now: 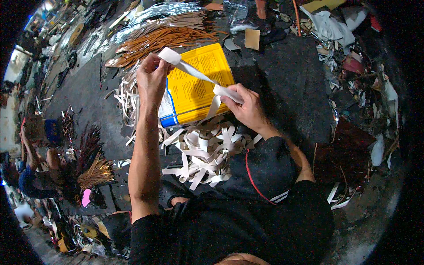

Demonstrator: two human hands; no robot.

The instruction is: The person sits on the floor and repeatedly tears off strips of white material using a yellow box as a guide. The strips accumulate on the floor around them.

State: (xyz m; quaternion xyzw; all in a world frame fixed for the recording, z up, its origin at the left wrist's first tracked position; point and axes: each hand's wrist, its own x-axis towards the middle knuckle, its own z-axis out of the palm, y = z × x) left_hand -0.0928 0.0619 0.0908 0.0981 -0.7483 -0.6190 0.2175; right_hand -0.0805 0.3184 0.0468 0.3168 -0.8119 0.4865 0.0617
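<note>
A long white strip (pixel 194 72) stretches between my two hands above a yellow tin box (pixel 194 88) with a blue edge. My left hand (pixel 152 75) pinches its upper end, which loops broadly over the box's far left corner. My right hand (pixel 245 106) grips the other end at the box's right side, where the strip folds back and a tail hangs down. Below the box, close to my lap, lies a tangled heap of white strips (pixel 207 150). More pale strips (pixel 127 99) are bunched along the left side of the box.
Bundles of thin brown strips (pixel 163 39) lie beyond the box on the dark mat (pixel 282 88). A small tan square (pixel 252 39) lies at the far side. Scrap heaps (pixel 353 66) line the right. Another person (pixel 37 172) sits at the left, near a bundle of brown strips (pixel 96 171).
</note>
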